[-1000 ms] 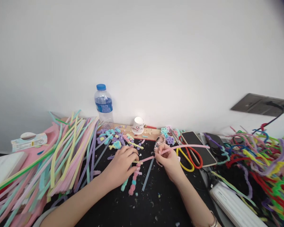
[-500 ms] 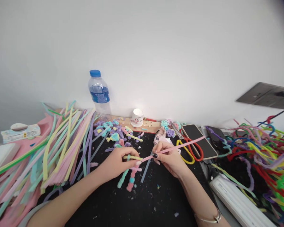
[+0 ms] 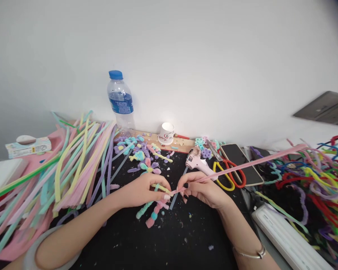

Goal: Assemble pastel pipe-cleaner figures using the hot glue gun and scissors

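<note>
My left hand [image 3: 142,191] is closed, pinching a yellow pipe cleaner [image 3: 157,188] whose tip meets a pink one. Between the thumb and fingers of my right hand [image 3: 205,192] runs that long pink pipe cleaner [image 3: 253,163], its free end slanting far to the upper right. Both sets of fingertips are almost together. Below my left hand hang a teal fuzzy strand [image 3: 144,210] and a knobbly pink strand [image 3: 151,222] with a blue band. How the pieces join is hidden by my fingers.
Pastel pipe cleaners [image 3: 76,165] heap at left; coloured ones [image 3: 326,183] tangle at right. Behind my hands are a bottle [image 3: 121,101], paper cup [image 3: 166,134], glue gun [image 3: 198,164], scissors [image 3: 224,180] and phone [image 3: 238,161]. A white power strip [image 3: 284,234] lies right.
My right hand has slid closer to my left. More of the pink pipe cleaner now stretches out to the right. The knobbly pink strand has swung leftward, and the view has shifted slightly.
</note>
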A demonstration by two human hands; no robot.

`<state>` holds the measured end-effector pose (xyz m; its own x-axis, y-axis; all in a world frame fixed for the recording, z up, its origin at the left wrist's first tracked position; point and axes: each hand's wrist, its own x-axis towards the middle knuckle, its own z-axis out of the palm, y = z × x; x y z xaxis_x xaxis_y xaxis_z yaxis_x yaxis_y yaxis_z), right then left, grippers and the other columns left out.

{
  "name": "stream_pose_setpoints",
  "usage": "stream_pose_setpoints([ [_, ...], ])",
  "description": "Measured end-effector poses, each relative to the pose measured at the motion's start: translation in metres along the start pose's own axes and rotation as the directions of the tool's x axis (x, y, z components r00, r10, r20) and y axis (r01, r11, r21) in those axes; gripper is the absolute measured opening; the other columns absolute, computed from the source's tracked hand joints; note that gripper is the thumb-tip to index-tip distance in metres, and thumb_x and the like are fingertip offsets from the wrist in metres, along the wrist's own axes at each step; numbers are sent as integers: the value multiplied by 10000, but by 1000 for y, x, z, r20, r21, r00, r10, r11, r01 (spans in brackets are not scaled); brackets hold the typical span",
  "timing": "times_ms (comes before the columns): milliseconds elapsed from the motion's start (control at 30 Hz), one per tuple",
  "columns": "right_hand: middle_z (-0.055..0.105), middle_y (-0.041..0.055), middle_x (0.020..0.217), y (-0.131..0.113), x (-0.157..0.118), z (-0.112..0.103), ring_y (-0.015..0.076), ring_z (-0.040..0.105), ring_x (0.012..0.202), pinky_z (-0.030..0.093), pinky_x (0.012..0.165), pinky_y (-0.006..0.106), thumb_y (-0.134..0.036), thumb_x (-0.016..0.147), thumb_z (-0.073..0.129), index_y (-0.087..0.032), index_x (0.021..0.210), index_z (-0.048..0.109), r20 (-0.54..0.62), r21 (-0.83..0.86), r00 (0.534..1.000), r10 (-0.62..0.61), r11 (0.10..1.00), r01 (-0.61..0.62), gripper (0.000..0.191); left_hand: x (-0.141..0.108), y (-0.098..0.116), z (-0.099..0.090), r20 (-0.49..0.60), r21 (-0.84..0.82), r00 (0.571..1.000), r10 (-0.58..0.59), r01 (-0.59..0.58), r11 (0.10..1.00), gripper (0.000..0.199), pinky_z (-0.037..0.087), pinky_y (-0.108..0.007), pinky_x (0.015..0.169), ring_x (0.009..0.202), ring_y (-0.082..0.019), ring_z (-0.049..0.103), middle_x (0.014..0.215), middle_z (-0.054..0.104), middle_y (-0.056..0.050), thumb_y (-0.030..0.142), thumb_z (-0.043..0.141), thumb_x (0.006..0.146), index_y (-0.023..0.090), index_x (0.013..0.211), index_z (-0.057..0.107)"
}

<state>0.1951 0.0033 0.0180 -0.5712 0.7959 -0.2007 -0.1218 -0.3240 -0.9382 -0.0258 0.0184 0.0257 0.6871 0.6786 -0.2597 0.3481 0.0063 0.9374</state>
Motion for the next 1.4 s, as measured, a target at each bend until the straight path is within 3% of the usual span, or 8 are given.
stream_pose_setpoints([
  [233, 615, 10, 623, 4, 0, 1, 122, 564, 526, 458, 503, 238, -220, 700, 695, -134, 754, 661, -8, -76, 1000, -16, 997, 16, 107, 0, 2, 1, 25, 29, 1000, 7, -7, 1000, 165, 489, -244, 639, 719, -175, 643, 818, 669, -17, 309, 552, 768, 198, 834, 655],
  [467, 566, -27, 601, 8, 4, 4, 102, 496, 508, 432, 482, 229, -358, 801, 602, -183, 758, 518, -81, -66, 993, -82, 995, 77, 199, -1, 1, 2, 63, -41, 998, 17, -14, 999, 179, 500, -241, 651, 699, -167, 644, 793, 673, -22, 319, 521, 804, 184, 816, 638],
  [600, 512, -40, 601, 10, 7, 5, 87, 428, 495, 382, 443, 202, -385, 841, 546, -188, 772, 480, -70, -71, 994, -88, 994, 83, 219, -1, 2, 2, 60, 6, 998, 25, -25, 1000, 225, 486, -226, 637, 672, -152, 635, 774, 663, -8, 345, 470, 841, 188, 792, 623],
  [733, 502, -27, 603, 12, 8, 5, 81, 396, 499, 362, 434, 190, -395, 869, 502, -169, 761, 493, -60, -123, 996, -70, 990, 62, 251, 0, 1, 1, 40, 80, 999, 38, -41, 996, 226, 453, -202, 583, 657, -143, 612, 771, 660, -7, 351, 495, 830, 181, 797, 639],
  [933, 497, -19, 613, 11, 8, 6, 81, 392, 507, 361, 446, 199, -407, 878, 483, -156, 766, 522, -16, -172, 997, -78, 982, 74, 278, 1, -2, 2, 47, -11, 999, -1, 2, 1000, 143, 470, -199, 594, 679, -150, 629, 754, 666, -11, 303, 581, 771, 174, 796, 638],
  [1400, 479, -28, 620, 10, 9, 11, 85, 383, 507, 341, 453, 213, -425, 881, 466, -156, 777, 515, -5, -248, 994, -108, 963, 103, 293, 2, -10, 4, 61, -64, 998, -19, 23, 998, 175, 512, -234, 586, 597, -160, 663, 706, 656, -7, 341, 604, 752, 170, 778, 630],
])
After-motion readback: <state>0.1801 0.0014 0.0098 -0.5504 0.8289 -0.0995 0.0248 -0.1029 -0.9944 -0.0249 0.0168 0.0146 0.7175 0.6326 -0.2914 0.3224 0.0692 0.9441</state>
